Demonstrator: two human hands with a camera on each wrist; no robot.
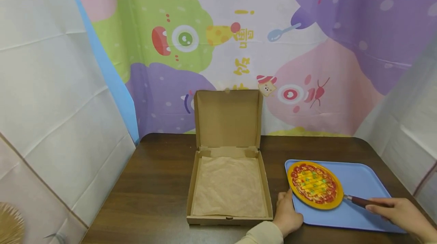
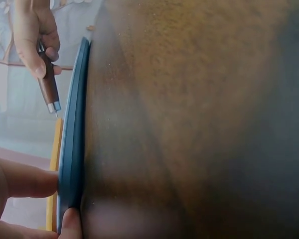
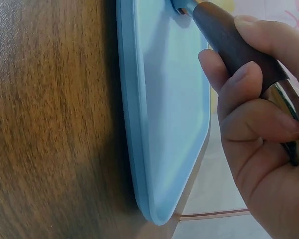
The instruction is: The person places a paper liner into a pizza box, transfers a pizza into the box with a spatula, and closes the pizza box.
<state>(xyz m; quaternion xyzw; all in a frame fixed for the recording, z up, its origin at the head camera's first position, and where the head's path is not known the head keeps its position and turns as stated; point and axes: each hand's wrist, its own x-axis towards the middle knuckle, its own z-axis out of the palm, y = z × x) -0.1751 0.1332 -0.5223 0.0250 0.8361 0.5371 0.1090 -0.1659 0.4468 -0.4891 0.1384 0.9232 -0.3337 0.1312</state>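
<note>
Box of brown cardboard (image 1: pixel 209 220), lid raised: quantity one. Patterned fabric curtain (image 1: pixel 273 5) behind: sideways yellow Chinese lettering (image 1: pixel 242 66). Left hand (image 1: pixel 288 215): fingers pinch edge of one blue rectangular tray (image 1: pixel 367 177). One round, orange-rimmed pizza (image 1: pixel 315 184): over tray's left end. One brown-handled tool (image 1: pixel 362 201): axis diagonal, handle toward right-front. Right hand (image 1: pixel 401 213): fingers grip handle.

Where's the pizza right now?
In the head view, the pizza is on the right side, over the left end of the blue tray, between the open cardboard box and the brown handle in the right hand.
</note>
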